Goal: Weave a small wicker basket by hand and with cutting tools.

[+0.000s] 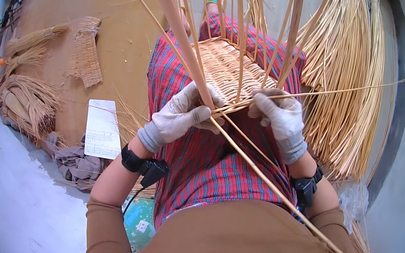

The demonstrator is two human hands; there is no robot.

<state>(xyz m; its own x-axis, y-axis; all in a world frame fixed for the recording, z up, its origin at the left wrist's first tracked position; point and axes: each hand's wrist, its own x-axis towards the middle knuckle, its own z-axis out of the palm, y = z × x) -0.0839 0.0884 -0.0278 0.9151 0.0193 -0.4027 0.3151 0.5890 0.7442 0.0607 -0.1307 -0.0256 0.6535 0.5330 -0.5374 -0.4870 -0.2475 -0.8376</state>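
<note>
A wicker basket base (228, 66) lies across my lap, tightly woven, with several upright stakes standing from its edges. My left hand (177, 114), in a pale work glove, grips its near left corner, thumb beside a thick flat stake (178, 34) that leans to the upper left. Gloved as well, my right hand (281, 119) pinches a thin wicker rod (350, 91) at the near right edge; the rod's free end points to the upper right. From the left thumb a longer wicker rod (278, 185) slants down past my right forearm. The fingertips under the weave are partly hidden.
Long loose wicker rods (349, 97) hang in a large bundle at the right. On the floor to the left are a woven piece (87, 53), tied bundles (29, 103), a white printed sheet (103, 128) and a grey cloth (78, 163). Clear plastic (353, 200) lies by my right elbow.
</note>
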